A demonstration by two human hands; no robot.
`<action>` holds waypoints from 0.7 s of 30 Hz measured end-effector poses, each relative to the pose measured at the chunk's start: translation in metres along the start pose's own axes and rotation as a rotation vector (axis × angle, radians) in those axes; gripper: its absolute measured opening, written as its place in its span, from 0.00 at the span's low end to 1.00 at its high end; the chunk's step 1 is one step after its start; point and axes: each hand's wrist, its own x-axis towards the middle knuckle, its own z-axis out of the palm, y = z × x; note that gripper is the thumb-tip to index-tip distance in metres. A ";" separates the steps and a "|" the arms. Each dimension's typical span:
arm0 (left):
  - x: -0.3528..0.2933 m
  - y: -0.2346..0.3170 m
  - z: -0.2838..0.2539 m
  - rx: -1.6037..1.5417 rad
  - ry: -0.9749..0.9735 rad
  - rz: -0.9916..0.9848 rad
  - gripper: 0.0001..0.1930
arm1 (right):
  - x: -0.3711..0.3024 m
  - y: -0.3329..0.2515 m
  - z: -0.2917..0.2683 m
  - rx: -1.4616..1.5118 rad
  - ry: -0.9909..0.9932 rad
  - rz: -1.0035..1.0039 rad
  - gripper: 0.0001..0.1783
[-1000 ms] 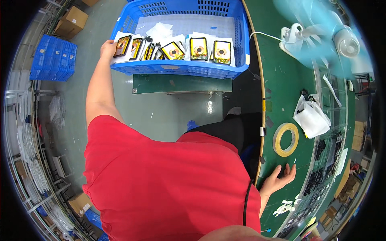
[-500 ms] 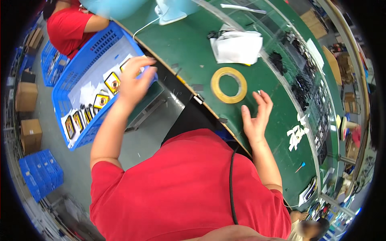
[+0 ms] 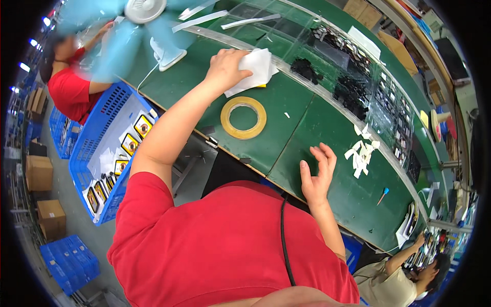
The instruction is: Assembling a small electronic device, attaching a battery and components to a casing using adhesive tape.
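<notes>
My left hand (image 3: 226, 70) reaches across the green table to a small stack of white sheets (image 3: 257, 66). Its fingers curl over the left end of the stack and the thumb presses on top; the fingertips are partly hidden. A bit of yellow shows under the stack's near edge. Just nearer than the stack lies a roll of yellowish tape (image 3: 225, 118), flat on the table. My right hand (image 3: 318, 176) hovers near the front edge, palm inward, with fingers apart and nothing in it.
A blue crate (image 3: 84, 153) at the left holds yellow-and-black framed pieces on white sheets. A blue fan (image 3: 146, 9) stands far left. White scraps (image 3: 362, 156) lie right, before a clear-topped strip with black parts (image 3: 353, 94). Co-workers sit at far left and lower right.
My left hand has moved from above the blue crate to the white sheets on the table and closed on them. The view has shifted; my right hand stays open.
</notes>
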 end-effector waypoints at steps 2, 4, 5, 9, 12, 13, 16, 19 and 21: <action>-0.002 -0.009 0.007 -0.039 0.049 0.067 0.29 | -0.004 0.003 -0.010 -0.007 0.017 0.006 0.21; -0.008 -0.003 0.000 0.003 -0.018 0.196 0.23 | -0.009 0.008 -0.017 -0.017 0.029 -0.006 0.21; -0.014 -0.004 0.003 -0.013 0.033 0.278 0.16 | -0.011 0.010 -0.019 -0.012 0.038 0.008 0.21; -0.040 -0.015 0.003 0.021 0.170 0.651 0.14 | -0.014 0.012 -0.026 -0.059 0.015 -0.010 0.20; -0.053 -0.014 0.002 -0.012 0.069 0.660 0.15 | -0.014 0.015 -0.022 -0.042 0.009 0.011 0.19; -0.051 -0.012 0.002 -0.009 0.059 0.663 0.15 | -0.012 0.015 -0.021 -0.023 -0.003 0.010 0.19; -0.040 -0.009 0.007 0.020 0.206 0.496 0.22 | -0.010 0.014 -0.018 -0.013 -0.043 0.018 0.18; -0.023 -0.015 0.010 0.056 -0.053 0.279 0.24 | -0.012 0.016 -0.017 -0.010 -0.059 0.025 0.17; -0.022 -0.009 0.012 0.004 0.008 0.283 0.26 | -0.013 0.016 -0.016 0.002 -0.042 0.032 0.17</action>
